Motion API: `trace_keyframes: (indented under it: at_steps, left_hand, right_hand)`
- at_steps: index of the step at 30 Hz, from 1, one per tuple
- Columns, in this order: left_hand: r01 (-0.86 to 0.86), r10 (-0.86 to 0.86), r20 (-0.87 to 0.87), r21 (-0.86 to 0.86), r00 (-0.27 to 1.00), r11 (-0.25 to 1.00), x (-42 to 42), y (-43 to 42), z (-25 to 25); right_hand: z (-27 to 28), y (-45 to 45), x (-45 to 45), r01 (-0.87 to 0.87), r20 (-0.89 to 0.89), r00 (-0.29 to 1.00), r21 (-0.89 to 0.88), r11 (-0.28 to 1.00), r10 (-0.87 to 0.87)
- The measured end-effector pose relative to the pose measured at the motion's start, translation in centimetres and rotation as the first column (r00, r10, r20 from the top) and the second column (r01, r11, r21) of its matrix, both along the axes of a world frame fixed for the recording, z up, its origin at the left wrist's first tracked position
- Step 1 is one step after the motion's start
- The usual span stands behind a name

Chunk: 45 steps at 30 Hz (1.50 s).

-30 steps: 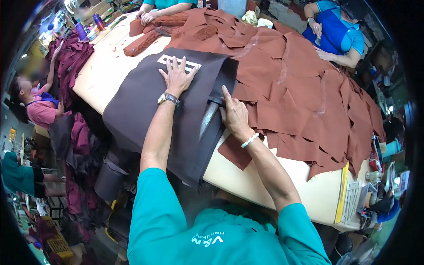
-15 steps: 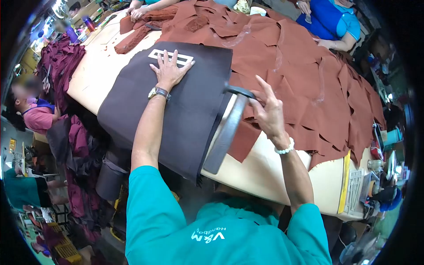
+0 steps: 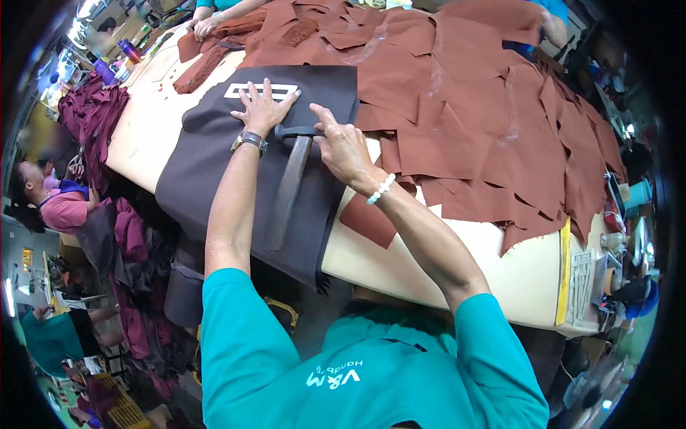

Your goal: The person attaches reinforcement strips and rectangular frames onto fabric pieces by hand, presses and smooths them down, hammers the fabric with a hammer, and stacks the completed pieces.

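My left hand (image 3: 263, 113) lies flat with fingers spread, pressing on a pale rectangular frame (image 3: 234, 91) with slot openings. Beneath both is a stack of dark brown sheets (image 3: 221, 168), whose front edge hangs over the table. In my right hand (image 3: 346, 151) is a hammer (image 3: 291, 187), gripped at one end of its dark head with the index finger stretched out. Its long grey handle points down toward my body, above the dark sheets. The hammer's head is close to my left wrist; whether it touches the sheets I cannot tell.
Overlapping reddish-brown pieces (image 3: 479, 136) cover the table's right and far side. A yellow strip (image 3: 564, 272) lies near the right end. Maroon cloth (image 3: 93, 118) hangs at the left. Across the table are a co-worker's hands (image 3: 206, 26) and another person's arm (image 3: 554, 28).
My right hand has carried the hammer left, from the sheets' right edge to over them near my left wrist. My left hand stays on the frame. The camera view has shifted slightly.
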<state>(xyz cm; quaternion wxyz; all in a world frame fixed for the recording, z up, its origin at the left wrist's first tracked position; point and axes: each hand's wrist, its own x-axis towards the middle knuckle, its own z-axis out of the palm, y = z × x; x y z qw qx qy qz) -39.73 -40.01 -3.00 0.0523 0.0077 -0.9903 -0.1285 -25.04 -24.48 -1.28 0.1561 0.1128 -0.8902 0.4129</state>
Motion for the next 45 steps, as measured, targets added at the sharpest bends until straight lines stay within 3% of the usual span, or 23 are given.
trace_keyframes:
  at_steps: [4, 5, 7, 9, 11, 13, 14, 16, 18, 19, 20, 21, 23, 24, 26, 28, 29, 31, 34, 38, 41, 44, 45]
  left_hand:
    - [0.069, -0.053, -0.103, 0.156, 0.993, 0.985, 1.5, -0.7, 1.0]
    - [0.109, -0.083, -0.137, 0.193, 0.987, 0.975, 2.2, -1.1, 1.2]
    - [0.206, -0.183, -0.213, 0.091, 0.960, 0.974, 5.0, -1.7, 1.5]
    - [0.310, -0.286, -0.276, 0.049, 0.918, 0.949, 9.6, -1.9, 1.5]
    - [0.396, -0.380, -0.259, 0.011, 0.888, 0.918, 14.6, -1.7, 1.2]
    - [0.322, -0.321, -0.130, -0.010, 0.938, 0.947, 19.0, -0.4, 0.0]
    - [0.370, -0.371, -0.088, -0.033, 0.924, 0.929, 19.8, -0.7, -1.2]
    - [0.398, -0.395, -0.062, 0.043, 0.917, 0.916, 20.5, -0.5, -0.5]
    - [0.435, -0.431, -0.087, 0.034, 0.898, 0.900, 20.4, -0.5, -0.4]
    - [0.406, -0.416, -0.111, -0.102, 0.903, 0.908, 20.1, -0.6, -0.9]
    - [0.444, -0.474, -0.144, -0.200, 0.869, 0.874, 19.2, -1.1, -1.5]
    - [0.278, -0.317, -0.067, -0.331, 0.946, 0.902, 20.2, 0.6, -0.4]
    - [0.132, -0.231, -0.167, -0.460, 0.958, 0.878, 19.4, 1.4, -2.3]
    - [0.163, -0.273, -0.209, -0.428, 0.939, 0.889, 19.9, 3.0, -2.1]
    - [0.285, -0.387, -0.275, -0.346, 0.880, 0.894, 21.8, 6.7, -2.2]
    - [0.456, -0.520, -0.340, -0.254, 0.784, 0.853, 23.9, 10.4, -2.3]
    - [0.526, -0.561, -0.304, -0.196, 0.770, 0.827, 25.6, 12.3, -2.2]
    - [0.799, -0.783, -0.458, -0.221, 0.421, 0.559, 27.0, 15.7, -3.1]
    - [0.749, -0.759, -0.191, -0.132, 0.623, 0.649, 33.7, 19.9, -1.5]
    - [0.836, -0.829, -0.187, -0.059, 0.527, 0.545, 33.9, 20.3, -3.2]
    - [0.825, -0.810, -0.164, 0.047, 0.563, 0.564, 33.6, 19.9, -3.3]
    - [0.837, -0.812, -0.225, 0.024, 0.538, 0.547, 34.0, 20.2, -3.0]
    - [0.849, -0.819, -0.241, 0.038, 0.520, 0.527, 34.1, 20.3, -2.9]
  right_hand:
    - [-3.4, 0.1, -1.5, 0.029, 0.024, 0.999, 0.139, 0.990, -0.033]
    - [-3.7, 0.2, -1.1, 0.048, -0.049, 0.998, 0.178, 0.983, -0.040]
    - [-3.7, 0.9, 0.9, 0.118, -0.186, 0.980, 0.267, 0.956, -0.069]
    - [-3.0, 2.6, 4.1, 0.102, -0.140, 0.988, 0.222, 0.970, -0.072]
    - [-2.5, 5.1, 8.1, 0.118, -0.145, 0.986, 0.233, 0.965, -0.086]
    - [-2.3, 8.4, 13.0, 0.207, -0.223, 0.961, 0.188, 0.960, -0.164]
    - [-1.8, 10.4, 15.7, 0.306, -0.298, 0.922, 0.162, 0.938, -0.249]
    - [-1.3, 15.3, 22.0, 0.559, -0.453, 0.771, 0.145, 0.817, -0.447]
    - [-2.0, 20.8, 29.6, 0.790, -0.532, 0.575, 0.163, 0.590, -0.622]
    - [-3.3, 23.1, 33.5, 0.912, -0.423, 0.375, 0.008, 0.410, -0.825]
    - [-3.8, 25.5, 38.2, 0.975, -0.414, 0.222, 0.087, 0.204, -0.883]
    - [-6.3, 27.9, 43.4, 0.998, -0.392, 0.028, 0.069, 0.001, -0.920]
    - [-11.0, 31.1, 54.2, 0.927, -0.287, -0.314, 0.111, -0.357, -0.905]
    - [-13.8, 31.4, 59.5, 0.807, -0.203, -0.512, 0.218, -0.548, -0.835]
    - [-16.7, 30.3, 67.7, 0.535, -0.019, -0.793, 0.455, -0.712, -0.609]
    - [-18.9, 28.8, 73.4, 0.362, 0.117, -0.927, 0.523, -0.771, -0.356]
    - [-19.5, 27.9, 75.2, 0.286, 0.184, -0.958, 0.559, -0.778, -0.220]
    - [-20.5, 26.4, 76.1, 0.279, 0.185, -0.960, 0.650, -0.707, -0.209]
    - [-21.6, 26.0, 76.3, 0.312, 0.132, -0.942, 0.686, -0.657, -0.310]
    - [-21.9, 26.1, 76.2, 0.296, -0.078, -0.900, 0.613, -0.732, -0.429]
    - [-18.7, 27.1, 74.5, 0.301, -0.173, -0.893, 0.454, -0.839, -0.414]
    - [-14.5, 29.7, 74.0, 0.596, -0.099, -0.803, -0.118, -0.794, -0.588]
    - [-12.0, 30.9, 72.8, 0.629, -0.154, -0.778, -0.208, -0.749, -0.610]
